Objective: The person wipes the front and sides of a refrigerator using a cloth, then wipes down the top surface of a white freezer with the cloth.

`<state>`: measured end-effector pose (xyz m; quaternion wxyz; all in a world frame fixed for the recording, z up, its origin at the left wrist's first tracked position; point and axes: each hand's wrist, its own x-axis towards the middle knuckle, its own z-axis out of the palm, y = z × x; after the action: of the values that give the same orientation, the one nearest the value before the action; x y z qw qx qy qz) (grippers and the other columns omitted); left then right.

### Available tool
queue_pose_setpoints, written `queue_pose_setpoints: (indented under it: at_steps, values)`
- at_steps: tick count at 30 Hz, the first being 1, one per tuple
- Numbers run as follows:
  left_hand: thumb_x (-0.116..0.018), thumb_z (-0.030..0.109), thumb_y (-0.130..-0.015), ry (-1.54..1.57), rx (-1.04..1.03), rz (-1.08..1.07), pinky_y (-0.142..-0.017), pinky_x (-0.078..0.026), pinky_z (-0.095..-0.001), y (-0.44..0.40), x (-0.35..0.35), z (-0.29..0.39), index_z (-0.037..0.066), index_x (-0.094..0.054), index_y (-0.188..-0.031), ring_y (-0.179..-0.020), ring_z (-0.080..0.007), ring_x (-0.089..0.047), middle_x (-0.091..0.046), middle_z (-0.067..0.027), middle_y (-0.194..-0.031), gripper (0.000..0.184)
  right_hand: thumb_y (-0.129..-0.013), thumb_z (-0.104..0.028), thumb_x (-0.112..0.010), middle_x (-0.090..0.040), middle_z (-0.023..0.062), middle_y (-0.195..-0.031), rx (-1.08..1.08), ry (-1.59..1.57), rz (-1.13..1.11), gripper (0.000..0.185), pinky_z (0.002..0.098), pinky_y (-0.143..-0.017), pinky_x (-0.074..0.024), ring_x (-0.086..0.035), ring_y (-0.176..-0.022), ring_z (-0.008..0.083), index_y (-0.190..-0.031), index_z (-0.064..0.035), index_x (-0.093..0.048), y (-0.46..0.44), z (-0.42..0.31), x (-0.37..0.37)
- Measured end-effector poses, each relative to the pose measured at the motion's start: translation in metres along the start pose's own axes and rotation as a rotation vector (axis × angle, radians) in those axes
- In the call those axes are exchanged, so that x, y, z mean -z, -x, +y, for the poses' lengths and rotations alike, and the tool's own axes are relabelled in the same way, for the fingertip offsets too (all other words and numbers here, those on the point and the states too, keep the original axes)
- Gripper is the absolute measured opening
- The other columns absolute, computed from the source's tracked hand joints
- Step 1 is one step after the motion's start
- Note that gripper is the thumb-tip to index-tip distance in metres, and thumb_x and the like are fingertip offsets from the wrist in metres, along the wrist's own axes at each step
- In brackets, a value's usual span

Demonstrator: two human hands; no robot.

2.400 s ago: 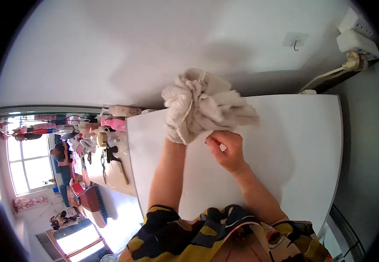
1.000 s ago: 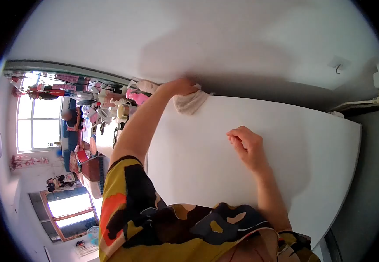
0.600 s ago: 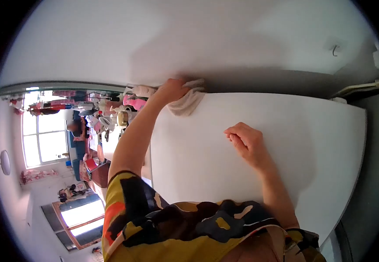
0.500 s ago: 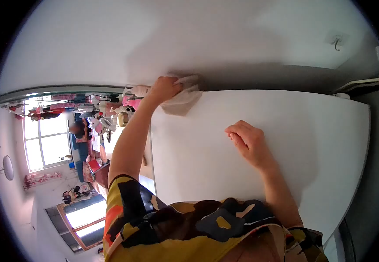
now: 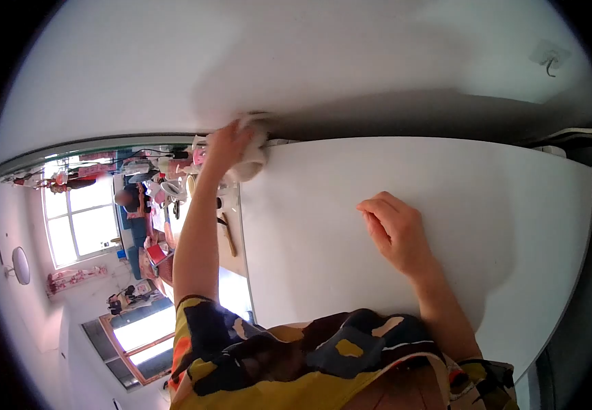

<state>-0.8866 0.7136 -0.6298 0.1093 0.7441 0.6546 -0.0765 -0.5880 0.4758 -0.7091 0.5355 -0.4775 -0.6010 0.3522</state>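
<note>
My left hand [image 5: 228,145] reaches to the far left corner of a broad white panel [image 5: 323,260]. Its fingers are closed on a pale cloth [image 5: 248,167], which is bunched up and slightly blurred by motion. The cloth lies at the panel's back left edge, next to the wall. Above the middle of the panel, my right hand [image 5: 395,232] is curled with the thumb against the fingers, and nothing shows in it.
A wall hook [image 5: 550,65] hangs at the upper right of the white wall [image 5: 350,55]. Left of the panel lie a wooden-handled tool [image 5: 228,236] and many household items. Farther off, a person [image 5: 129,198] is near a window [image 5: 77,222].
My left hand has moved left with the cloth, off the panel's back edge toward its corner. The cloth is more bunched. The right hand keeps its curled pose, and the view has shifted slightly.
</note>
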Motion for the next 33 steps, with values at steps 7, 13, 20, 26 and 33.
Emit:
queue_pose_setpoints:
  at_steps: [7,13,20,26,33]
  values:
    - [-0.054,0.048,-0.092,-0.048,-0.180,-0.443,-0.100,-0.042,-0.0425,-0.084,-0.057,0.001,0.009,-0.054,-0.133,-0.115,-0.0365,-0.055,-0.057,-0.0165,-0.133,0.057,-0.084,0.001,-0.063,-0.064,0.0105,-0.088,-0.014,-0.006,0.003,0.013,0.0336,-0.062,-0.0541,-0.065,-0.074,0.0232,-0.097,-0.0023,-0.062,0.002,0.001,0.001]
    - [-0.056,0.036,-0.086,-0.592,-0.057,-0.324,-0.098,-0.045,-0.0426,-0.057,-0.062,0.057,0.011,-0.061,-0.125,-0.119,-0.0326,-0.056,-0.059,-0.0145,-0.129,0.046,-0.086,0.003,-0.060,-0.065,0.0121,-0.085,-0.020,-0.032,0.024,0.008,0.0290,-0.062,-0.0542,-0.065,-0.072,0.0227,-0.093,-0.0001,-0.063,-0.001,-0.002,0.004]
    - [-0.050,0.047,-0.091,-0.710,-0.126,-0.316,-0.097,-0.046,-0.0491,-0.046,-0.045,0.070,0.012,-0.060,-0.126,-0.117,-0.0361,-0.056,-0.059,-0.0152,-0.129,0.051,-0.085,0.001,-0.063,-0.065,0.0106,-0.089,0.017,-0.070,0.030,0.014,0.0333,-0.063,-0.0545,-0.065,-0.074,0.0228,-0.099,-0.0025,-0.061,0.000,0.008,0.001]
    - [-0.057,0.042,-0.085,-0.603,-0.222,-0.194,-0.093,-0.049,-0.0458,-0.047,-0.051,0.040,0.012,-0.065,-0.120,-0.112,-0.0328,-0.060,-0.063,-0.0131,-0.122,0.047,-0.085,0.005,-0.059,-0.065,0.0110,-0.084,0.006,-0.066,0.038,0.010,0.0290,-0.061,-0.0531,-0.064,-0.070,0.0217,-0.093,0.0001,-0.063,-0.002,0.002,-0.001]
    - [-0.060,0.030,-0.084,-0.654,-0.110,-0.641,-0.088,-0.050,-0.0451,-0.083,-0.062,0.070,0.009,-0.070,-0.110,-0.109,-0.0340,-0.061,-0.066,-0.0148,-0.116,0.034,-0.085,0.005,-0.059,-0.064,0.0106,-0.085,0.013,-0.034,0.016,0.011,0.0290,-0.062,-0.0525,-0.064,-0.071,0.0217,-0.094,0.0000,-0.062,0.000,0.000,-0.001]
